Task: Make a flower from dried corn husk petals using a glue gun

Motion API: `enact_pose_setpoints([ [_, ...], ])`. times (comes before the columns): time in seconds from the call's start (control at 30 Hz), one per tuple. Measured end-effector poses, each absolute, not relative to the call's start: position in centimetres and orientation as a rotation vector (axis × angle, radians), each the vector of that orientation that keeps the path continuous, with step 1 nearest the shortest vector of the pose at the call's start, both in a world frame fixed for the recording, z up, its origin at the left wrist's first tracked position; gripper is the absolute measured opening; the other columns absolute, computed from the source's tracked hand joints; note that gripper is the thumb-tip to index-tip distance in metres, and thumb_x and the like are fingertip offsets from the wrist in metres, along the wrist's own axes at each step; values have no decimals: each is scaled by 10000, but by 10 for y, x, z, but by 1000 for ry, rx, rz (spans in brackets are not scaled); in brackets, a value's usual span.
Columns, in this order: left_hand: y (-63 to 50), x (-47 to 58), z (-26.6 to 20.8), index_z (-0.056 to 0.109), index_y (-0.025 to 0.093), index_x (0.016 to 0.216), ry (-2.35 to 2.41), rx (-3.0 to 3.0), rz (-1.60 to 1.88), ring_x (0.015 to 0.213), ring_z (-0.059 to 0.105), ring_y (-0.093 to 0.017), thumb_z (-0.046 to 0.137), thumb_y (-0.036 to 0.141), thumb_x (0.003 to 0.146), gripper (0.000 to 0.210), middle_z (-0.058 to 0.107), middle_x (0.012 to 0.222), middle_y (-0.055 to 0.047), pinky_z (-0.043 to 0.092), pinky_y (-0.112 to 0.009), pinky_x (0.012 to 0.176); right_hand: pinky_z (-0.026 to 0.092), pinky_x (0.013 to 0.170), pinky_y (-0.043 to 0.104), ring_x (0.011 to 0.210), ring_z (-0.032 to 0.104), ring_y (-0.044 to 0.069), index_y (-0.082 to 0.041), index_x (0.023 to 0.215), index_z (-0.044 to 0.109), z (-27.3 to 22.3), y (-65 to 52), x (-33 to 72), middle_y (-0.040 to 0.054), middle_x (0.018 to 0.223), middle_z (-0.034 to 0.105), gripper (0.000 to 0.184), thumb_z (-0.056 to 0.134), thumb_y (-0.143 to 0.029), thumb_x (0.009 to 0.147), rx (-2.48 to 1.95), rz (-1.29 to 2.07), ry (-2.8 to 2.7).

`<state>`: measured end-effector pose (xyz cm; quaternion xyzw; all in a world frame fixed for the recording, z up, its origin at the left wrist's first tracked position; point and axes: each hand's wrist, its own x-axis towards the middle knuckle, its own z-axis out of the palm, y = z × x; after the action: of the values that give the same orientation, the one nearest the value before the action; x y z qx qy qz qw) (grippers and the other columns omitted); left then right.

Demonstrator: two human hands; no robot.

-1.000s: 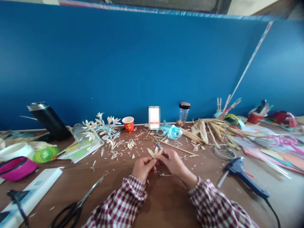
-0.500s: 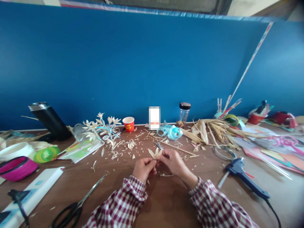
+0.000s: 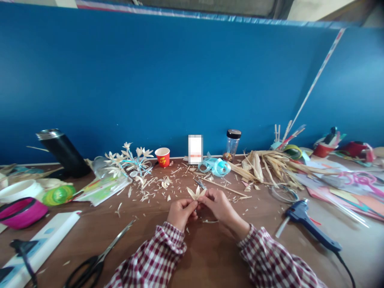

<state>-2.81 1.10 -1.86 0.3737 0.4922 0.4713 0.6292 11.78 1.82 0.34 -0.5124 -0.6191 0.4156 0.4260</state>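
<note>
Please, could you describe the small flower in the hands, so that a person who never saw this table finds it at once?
Below the large blue wall, look at the brown table, where the left hand and right hand meet near the middle. Between their fingertips is the pale flower with pointed petals. Unlike the blue-stemmed bunch farther left, it is single and hand-held.

Your left hand and right hand pinch a pale flower between your fingertips, over the brown surface. Taking that flower as the centre, you have scissors at eight o'clock, a cluster of similar flowers at ten, blue ribbon and a black-lidded jar at one, dry husks at two, and a glue gun between three and four.
</note>
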Motion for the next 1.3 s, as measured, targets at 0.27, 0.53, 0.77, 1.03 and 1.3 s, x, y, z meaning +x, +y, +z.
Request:
enact_pose_setpoints([
  [0.27, 9, -28, -13, 698, 100, 637, 1104, 827, 1070, 400, 481, -48, 808, 453, 480, 402, 602, 500, -13, 477, -185, 439, 308, 420, 195, 445, 419, 79, -136, 583, 571, 1, 17, 113, -23, 490, 540, 350, 641, -450, 722, -1258, 1183, -1406],
  [0.53, 9, -28, -15, 685, 104, 617, 1101, 845, 1074, 380, 462, -50, 789, 492, 489, 422, 573, 463, 2, 460, -186, 421, 350, 418, 204, 437, 466, 92, -148, 605, 566, -1, 16, 111, 0, 521, 596, 334, 605, -446, 752, -1246, 1190, -1390],
  [0.77, 11, -28, -18, 679, 104, 623, 1123, 843, 1096, 386, 468, -57, 780, 486, 506, 412, 566, 461, 1, 457, -188, 421, 367, 423, 211, 457, 507, 109, -146, 613, 585, 0, 15, 110, 15, 536, 620, 359, 604, -478, 748, -1228, 1198, -1385],
  [1.03, 9, -27, -16, 673, 105, 623, 1115, 809, 1121, 390, 457, -49, 786, 485, 492, 418, 578, 479, 1, 445, -177, 419, 359, 425, 211, 444, 479, 101, -145, 602, 587, 2, 14, 108, 5, 504, 591, 354, 593, -464, 755, -1263, 1143, -1414],
  [1.3, 10, -27, -17, 679, 106, 626, 1124, 803, 1117, 385, 457, -49, 784, 474, 504, 402, 584, 481, -2, 458, -190, 431, 365, 425, 209, 460, 486, 104, -144, 609, 588, -3, 15, 109, 10, 525, 602, 321, 585, -426, 763, -1297, 1083, -1424],
])
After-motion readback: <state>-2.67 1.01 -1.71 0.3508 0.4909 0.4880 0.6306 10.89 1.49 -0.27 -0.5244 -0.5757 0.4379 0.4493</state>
